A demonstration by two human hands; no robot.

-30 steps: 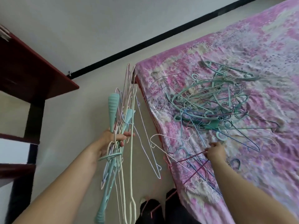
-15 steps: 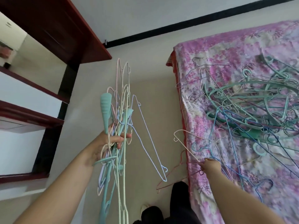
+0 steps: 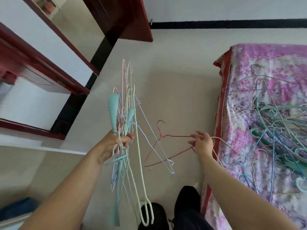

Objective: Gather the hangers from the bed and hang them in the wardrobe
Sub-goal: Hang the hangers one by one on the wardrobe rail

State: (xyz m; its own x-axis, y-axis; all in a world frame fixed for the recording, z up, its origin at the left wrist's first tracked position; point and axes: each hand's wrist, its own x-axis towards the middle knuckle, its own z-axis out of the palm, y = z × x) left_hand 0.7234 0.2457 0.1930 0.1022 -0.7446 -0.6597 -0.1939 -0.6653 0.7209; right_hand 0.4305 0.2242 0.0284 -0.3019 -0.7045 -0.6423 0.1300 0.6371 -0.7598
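The person is standing beside the bed with the pink and purple flowered sheet [image 3: 249,52], and the gathering is only partly done. The left hand [image 3: 114,143] is clenched around a thick bundle of pastel wire and turquoise plastic hangers [image 3: 124,130], holding it upright out over the pale floor, well away from the bed's edge. The right hand [image 3: 201,143] is pinching a thin red wire hanger [image 3: 167,146] by one shoulder, just off the bed's near side, with its hook pointing up toward the bundle; a pale wire hanger seems to be trailing from the same hand back onto the sheet, though I cannot tell whether it is really gripped.

A big tangled heap of turquoise, blue and white hangers [image 3: 274,130] is still lying on the bed, so most of the collecting remains. The dark red wooden wardrobe [image 3: 126,19] is standing open on the far side of the floor from the bed, and nothing is hanging in it yet as far as I can see.

Half a second ago the right hand was down at the bed's edge among the wires; now it is clear of the mattress with the red hanger lifted free, and the view is turning away from the bed toward the wardrobe.
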